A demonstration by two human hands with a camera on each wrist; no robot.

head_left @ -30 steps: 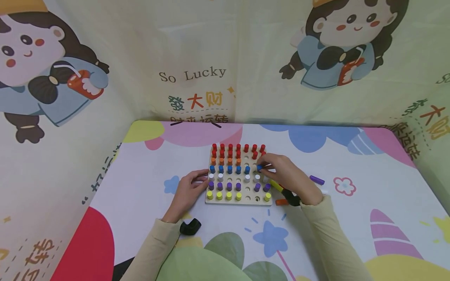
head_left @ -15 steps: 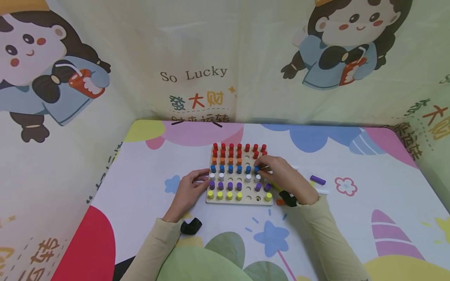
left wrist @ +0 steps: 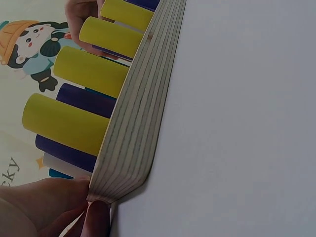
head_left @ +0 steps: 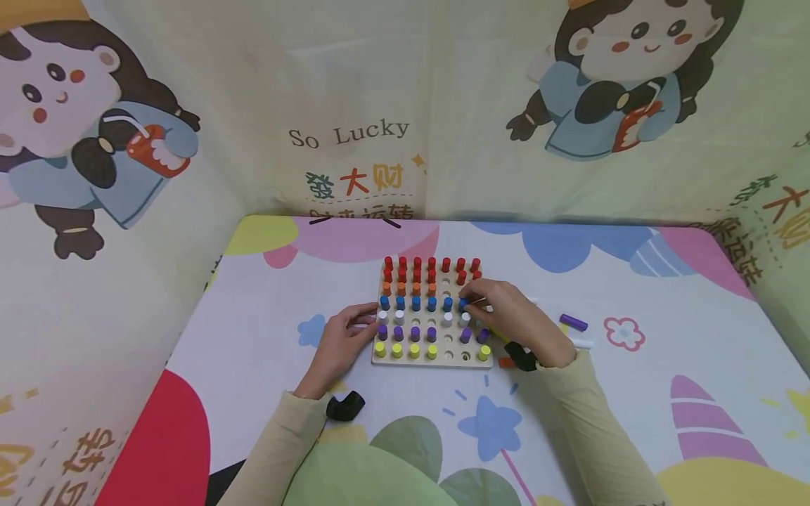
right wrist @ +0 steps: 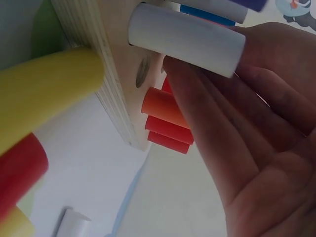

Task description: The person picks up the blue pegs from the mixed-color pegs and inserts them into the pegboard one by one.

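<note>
A wooden pegboard carries rows of red, orange, blue, white, purple and yellow pegs, with some holes bare. My left hand grips its left edge; in the left wrist view, the fingertips meet the board's corner beside the yellow pegs. My right hand pinches a blue peg, which stands at the sixth spot of the blue row. Up close, the right fingers reach in behind a white peg, which hides their grip on the blue one. An orange peg stands beside them.
Right of the board lie loose pegs: a purple peg, a white peg and an orange peg. Yellow and red pegs loom near the right wrist camera. A patterned curtain hangs behind the table.
My right hand has brought the blue peg slightly left and down to its spot in the blue row, then stays there. My left hand keeps its place on the board's edge.
</note>
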